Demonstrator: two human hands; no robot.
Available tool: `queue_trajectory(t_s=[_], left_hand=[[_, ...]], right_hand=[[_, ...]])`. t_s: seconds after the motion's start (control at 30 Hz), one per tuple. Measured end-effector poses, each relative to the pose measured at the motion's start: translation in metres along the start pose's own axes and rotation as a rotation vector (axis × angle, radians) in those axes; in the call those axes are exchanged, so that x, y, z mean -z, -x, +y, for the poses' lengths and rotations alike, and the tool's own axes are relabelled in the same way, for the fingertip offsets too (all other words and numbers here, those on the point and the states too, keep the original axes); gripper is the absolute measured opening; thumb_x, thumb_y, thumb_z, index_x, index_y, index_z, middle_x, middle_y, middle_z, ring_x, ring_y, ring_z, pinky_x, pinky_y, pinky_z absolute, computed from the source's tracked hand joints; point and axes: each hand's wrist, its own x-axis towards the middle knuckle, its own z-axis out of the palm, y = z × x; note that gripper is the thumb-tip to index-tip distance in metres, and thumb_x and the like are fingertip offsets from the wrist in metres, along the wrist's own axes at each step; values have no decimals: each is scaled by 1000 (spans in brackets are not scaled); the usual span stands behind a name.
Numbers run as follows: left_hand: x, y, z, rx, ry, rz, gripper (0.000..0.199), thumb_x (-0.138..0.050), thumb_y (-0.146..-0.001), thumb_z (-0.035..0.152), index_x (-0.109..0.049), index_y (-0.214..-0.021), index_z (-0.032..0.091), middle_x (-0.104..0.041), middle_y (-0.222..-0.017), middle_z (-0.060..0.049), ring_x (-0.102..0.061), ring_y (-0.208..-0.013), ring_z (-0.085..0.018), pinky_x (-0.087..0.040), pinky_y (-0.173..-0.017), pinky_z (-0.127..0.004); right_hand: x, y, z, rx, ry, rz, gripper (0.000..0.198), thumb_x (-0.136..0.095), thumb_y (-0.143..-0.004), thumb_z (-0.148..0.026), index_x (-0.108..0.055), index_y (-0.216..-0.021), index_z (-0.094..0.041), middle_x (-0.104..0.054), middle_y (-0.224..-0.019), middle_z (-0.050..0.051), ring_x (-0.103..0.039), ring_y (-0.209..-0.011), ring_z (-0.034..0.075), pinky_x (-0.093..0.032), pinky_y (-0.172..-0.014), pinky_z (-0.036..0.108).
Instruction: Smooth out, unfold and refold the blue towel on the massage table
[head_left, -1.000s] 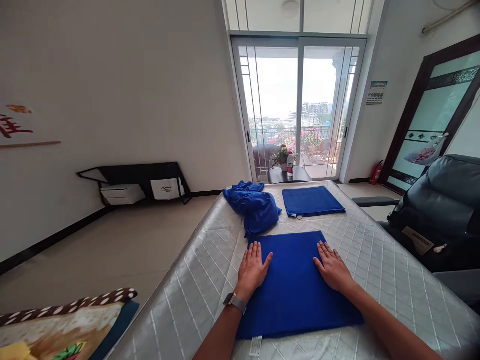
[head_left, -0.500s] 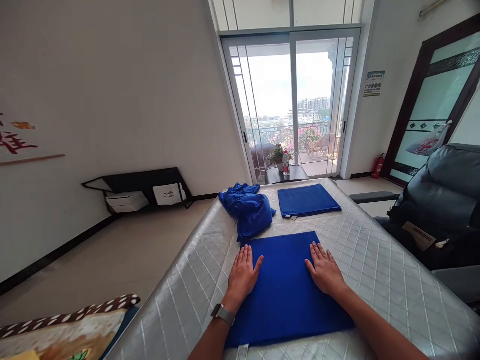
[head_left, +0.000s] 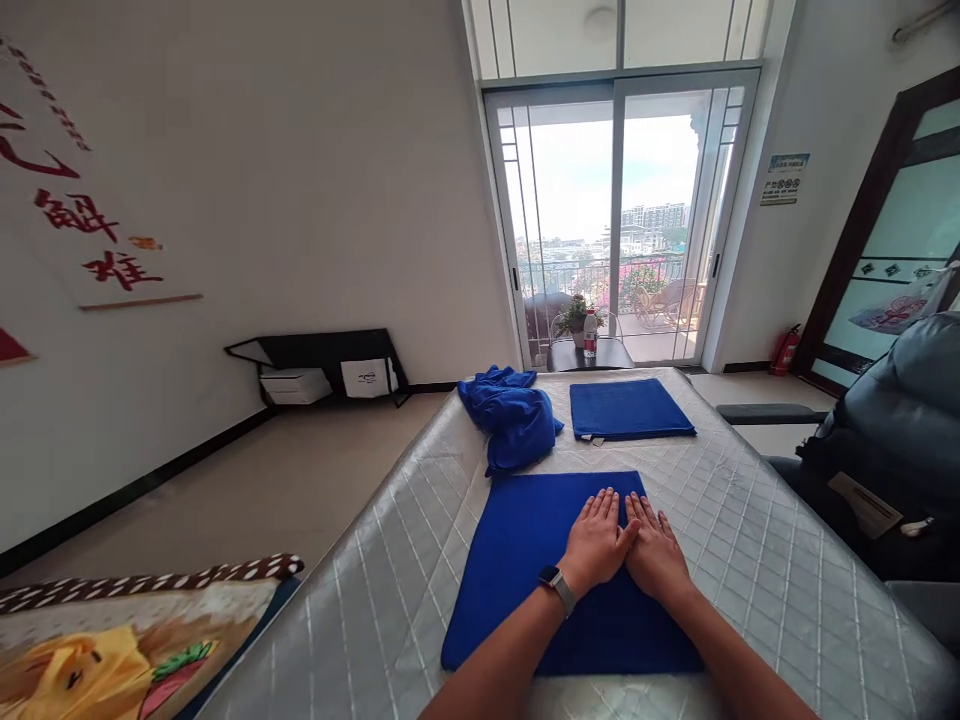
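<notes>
A blue cloth (head_left: 517, 560), folded into a flat rectangle, lies on the silvery quilted mattress (head_left: 375, 600) in front of me. My left hand (head_left: 598, 540) rests flat on the cloth right of its middle, fingers stretched out, a watch on its wrist. Just beside it, my right hand (head_left: 654, 555) lies flat near the cloth's right edge, the two thumbs touching or overlapping. Beyond, a second folded blue cloth (head_left: 630, 408) lies flat with small white tags at its near edge. To its left is a crumpled blue cloth heap (head_left: 514, 420).
A small dark table (head_left: 589, 355) with a bottle (head_left: 590, 333) and a potted plant (head_left: 574, 316) stands beyond the mattress, before the sliding glass door. A dark armchair (head_left: 900, 400) is at the right. A patterned blanket (head_left: 150, 640) shows at lower left.
My left hand has slid right across the cloth from its left edge, now meeting my right hand, which stays near the right edge. The view has turned slightly left.
</notes>
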Motion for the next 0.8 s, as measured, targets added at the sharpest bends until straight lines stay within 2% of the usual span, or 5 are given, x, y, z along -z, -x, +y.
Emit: queue_trajectory(t_s=[0.2, 0.37, 0.47, 0.57, 0.8], left_hand=[[13, 26, -45, 112, -52, -33, 75, -13, -100, 60, -31, -152, 9, -29, -159, -12, -20, -149, -22, -22, -122, -42], [34, 77, -103, 288, -131, -49, 79, -15, -99, 64, -29, -152, 8, -27, -159, -13, -21, -148, -24, -21, -122, -44], [39, 106, -129, 359, -170, -27, 80, -15, -99, 64, -28, -152, 6, -26, -159, -14, -22, -148, -24, -22, -121, -44], [40, 122, -139, 388, -176, -7, 81, -13, -99, 64, -27, -152, 5, -25, -159, -15, -22, -148, -24, -23, -121, -42], [40, 125, -137, 378, -162, 41, 81, -13, -99, 63, -30, -151, 5, -30, -158, -17, -26, -147, -25, -25, -119, -42]], right_hand=[[3, -4, -1, -34, -56, -13, 69, -20, -98, -48, -19, -155, -9, -15, -163, 7, -8, -150, 21, -5, -121, 44], [0, -5, 0, -30, -68, -4, 70, -19, -98, -49, -18, -156, -9, -14, -163, 7, -7, -150, 20, -5, -121, 44], [-3, -5, 1, -23, -61, 7, 70, -19, -98, -48, -19, -156, -9, -15, -163, 7, -7, -150, 20, -5, -121, 44], [-5, -5, 1, -25, -45, 14, 70, -19, -98, -48, -19, -156, -9, -15, -163, 7, -8, -150, 20, -5, -121, 44], [6, 2, -5, -2, 13, 37, 67, -19, -100, -45, -20, -155, -9, -19, -162, 10, -8, -150, 20, -6, -121, 44]])
